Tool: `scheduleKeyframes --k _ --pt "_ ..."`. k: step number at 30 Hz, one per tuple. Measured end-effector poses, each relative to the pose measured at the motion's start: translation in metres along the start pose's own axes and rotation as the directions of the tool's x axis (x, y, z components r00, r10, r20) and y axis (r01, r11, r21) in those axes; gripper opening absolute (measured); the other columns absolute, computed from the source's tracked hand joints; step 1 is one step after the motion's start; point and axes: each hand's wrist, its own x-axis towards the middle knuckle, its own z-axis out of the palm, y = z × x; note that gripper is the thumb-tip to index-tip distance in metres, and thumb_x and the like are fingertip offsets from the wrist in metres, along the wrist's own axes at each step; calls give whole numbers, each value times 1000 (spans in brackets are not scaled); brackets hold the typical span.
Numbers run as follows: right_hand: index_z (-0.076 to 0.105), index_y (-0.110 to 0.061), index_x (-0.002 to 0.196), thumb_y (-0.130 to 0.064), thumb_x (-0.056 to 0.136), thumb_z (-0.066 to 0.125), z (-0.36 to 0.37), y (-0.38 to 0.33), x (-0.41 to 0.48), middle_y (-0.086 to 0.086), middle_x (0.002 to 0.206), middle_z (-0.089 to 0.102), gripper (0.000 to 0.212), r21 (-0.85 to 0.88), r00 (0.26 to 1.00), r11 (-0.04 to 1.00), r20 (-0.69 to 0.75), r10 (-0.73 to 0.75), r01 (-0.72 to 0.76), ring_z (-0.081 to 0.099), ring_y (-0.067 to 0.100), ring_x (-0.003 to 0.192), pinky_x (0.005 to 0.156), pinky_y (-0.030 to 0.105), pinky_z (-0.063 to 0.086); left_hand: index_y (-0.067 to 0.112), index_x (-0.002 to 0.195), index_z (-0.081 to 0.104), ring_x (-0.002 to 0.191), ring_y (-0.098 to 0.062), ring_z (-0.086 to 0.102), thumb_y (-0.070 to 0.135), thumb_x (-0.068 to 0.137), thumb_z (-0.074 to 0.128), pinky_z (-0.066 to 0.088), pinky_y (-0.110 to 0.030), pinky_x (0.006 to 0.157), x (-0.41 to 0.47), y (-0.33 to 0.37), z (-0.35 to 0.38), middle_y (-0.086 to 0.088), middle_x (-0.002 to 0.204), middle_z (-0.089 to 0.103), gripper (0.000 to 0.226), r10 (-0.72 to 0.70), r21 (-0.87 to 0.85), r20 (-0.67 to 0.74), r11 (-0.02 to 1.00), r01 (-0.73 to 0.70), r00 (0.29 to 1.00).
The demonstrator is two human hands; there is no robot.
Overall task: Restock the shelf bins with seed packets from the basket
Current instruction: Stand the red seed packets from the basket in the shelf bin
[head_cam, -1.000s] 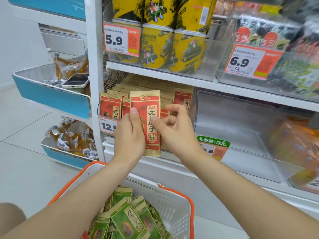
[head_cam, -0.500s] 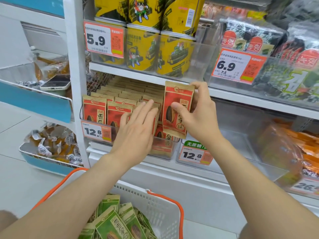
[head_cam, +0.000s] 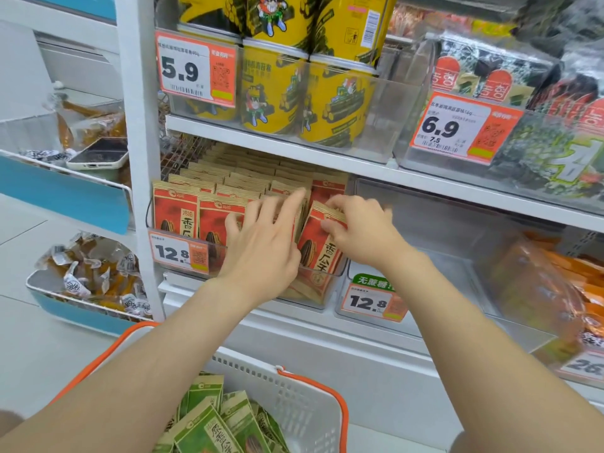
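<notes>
Head view: my right hand [head_cam: 362, 230], holding the red packet [head_cam: 318, 246] aloft a moment ago, now pinches its top as it slants into the bin [head_cam: 315, 291], while the straight fingers of my left hand [head_cam: 261, 253] press the row [head_cam: 235, 186] back, so it's nearly stocked; green packets [head_cam: 209, 429] remain in the basket [head_cam: 327, 387].

A: Red packet [head_cam: 318, 248]?
B: Tilted, set at the front right corner of the clear bin [head_cam: 338, 282]; upright red rows [head_cam: 228, 188] are packed behind.
A: Basket [head_cam: 304, 410]?
B: White, orange-rimmed; green packets [head_cam: 209, 426] are heaped inside.
</notes>
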Motion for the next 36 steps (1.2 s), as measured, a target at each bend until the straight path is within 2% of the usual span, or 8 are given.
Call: scheduleKeyframes --k 4,8,11,16,24,28,31,36 --pt "58 -16 107 -34 87 61 -1 -10 16 6 97 68 28 -381 989 914 22 -145 142 64 34 104 104 49 35 33 164 21 142 -33 30 28 89 58 33 -57 101 3 0 3 -4 167 22 84 36 77 53 996 -40 998" --pt "46 -10 128 -49 76 74 8 -22 31 6 108 64 70 -385 947 913 320 -7 137 66 32 95 96 51 53 19 163 26 149 -29 31 37 87 52 34 -55 103 1 -4 8 -4 167 29 82 30 115 50 993 -35 998" --pt "54 -14 115 -61 67 87 7 -27 46 1 105 66 74 -403 896 902 441 46 152 63 25 93 95 43 55 15 162 27 152 -26 29 41 89 47 34 -55 106 1 -7 10 -2 167 31 81 32 98 42 995 -36 999" --pt "54 -15 126 -71 61 88 13 -28 66 1 110 58 92 -354 880 921 475 26 164 58 25 96 83 33 51 14 163 27 154 -25 28 42 90 44 34 -56 107 -1 -9 10 -3 168 30 79 36 99 24 994 -39 999" --pt "46 -18 153 -71 45 95 24 -29 87 2 144 60 130 -308 815 948 568 115 81 60 28 125 110 39 48 15 165 22 156 -24 26 42 93 38 33 -60 107 -2 -10 7 -3 170 27 79 34 129 63 991 -42 997" --pt "39 -22 159 -70 46 95 23 -33 86 1 150 55 135 -300 778 953 608 156 43 55 30 132 114 43 45 16 166 16 158 -22 21 42 94 38 31 -61 109 -4 -12 4 -2 173 21 80 40 135 74 990 -50 996" --pt "38 -20 159 -71 44 96 22 -34 82 2 151 54 139 -280 800 960 581 146 28 55 30 133 115 43 44 16 167 12 159 -21 19 41 97 44 30 -63 110 -6 -15 2 -2 174 17 81 53 144 82 988 -64 995" --pt "50 -17 147 -71 44 96 9 -32 67 3 138 62 124 -281 881 958 464 90 50 61 29 121 107 41 51 16 168 9 160 -21 16 41 99 45 29 -65 112 -6 -17 0 -1 175 13 81 55 137 99 988 -68 994"
